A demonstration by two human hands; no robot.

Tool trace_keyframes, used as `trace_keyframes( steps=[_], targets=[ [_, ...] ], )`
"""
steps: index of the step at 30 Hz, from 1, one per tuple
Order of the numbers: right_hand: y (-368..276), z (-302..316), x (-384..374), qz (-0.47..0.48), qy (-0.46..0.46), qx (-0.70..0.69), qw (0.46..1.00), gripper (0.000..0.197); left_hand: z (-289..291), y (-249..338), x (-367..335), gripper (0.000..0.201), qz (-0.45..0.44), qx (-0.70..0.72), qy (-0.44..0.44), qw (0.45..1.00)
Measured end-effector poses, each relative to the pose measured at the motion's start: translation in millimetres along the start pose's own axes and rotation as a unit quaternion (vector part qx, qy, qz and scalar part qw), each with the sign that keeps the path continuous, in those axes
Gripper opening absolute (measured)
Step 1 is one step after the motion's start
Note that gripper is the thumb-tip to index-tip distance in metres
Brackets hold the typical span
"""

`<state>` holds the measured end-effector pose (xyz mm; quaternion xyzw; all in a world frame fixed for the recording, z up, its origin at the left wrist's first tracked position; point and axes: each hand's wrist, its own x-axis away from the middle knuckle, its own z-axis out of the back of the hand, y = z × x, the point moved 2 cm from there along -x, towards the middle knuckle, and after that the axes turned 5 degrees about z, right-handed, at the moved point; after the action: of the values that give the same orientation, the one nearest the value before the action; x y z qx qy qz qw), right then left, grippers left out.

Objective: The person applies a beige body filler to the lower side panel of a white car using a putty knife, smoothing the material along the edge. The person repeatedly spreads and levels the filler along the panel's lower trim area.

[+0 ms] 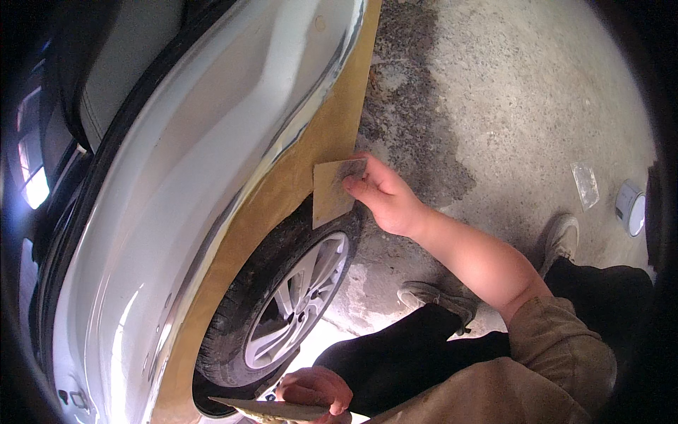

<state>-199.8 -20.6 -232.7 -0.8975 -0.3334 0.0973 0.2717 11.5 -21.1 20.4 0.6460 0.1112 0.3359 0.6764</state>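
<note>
Right hand: thumb on the near face, fingers mostly behind, closed on a thin tan card by its right edge. There's a grey smudge by the thumb. Left hand, low in view: wrapped round a flat plate seen nearly edge-on, pale yellowish stuff along its underside. We can't tell how much is on it.

Workpiece is the car's tan-coated panel, left of the right hand, curving over the wheel. The card overlaps the panel's outer edge and the top of the tyre in our view; we can't confirm contact.

Progress: the tan coat runs as a continuous band round the arch and up along the outer edge. No large bare patches show in it. Along its inner border we see a shiny, ragged strip, then silver bodywork with no tan on it. Our read: coverage mostly there, coat not clearly finished. Both tools are in hand, so we'd call it mid-job. What's left is probably evening out and edges, but surface smoothness is too fine to judge here.
</note>
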Motion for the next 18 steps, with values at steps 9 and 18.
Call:
trace_keyframes(
  steps=[9, 18],
  targets=[
    [-8.5, -16.7, 1.9, 0.013, -0.008, 0.028, 0.999, 0.034, 5.1, -4.3, 6.5, 0.032, 0.035, 0.059, -0.009, 0.998],
    [-108.9, -59.1, 34.0, 0.15, -0.247, 0.041, 0.957, 0.02, -7.5, 4.4, 4.5, 0.066, 0.188, -0.154, 0.068, 0.968]
  ],
)
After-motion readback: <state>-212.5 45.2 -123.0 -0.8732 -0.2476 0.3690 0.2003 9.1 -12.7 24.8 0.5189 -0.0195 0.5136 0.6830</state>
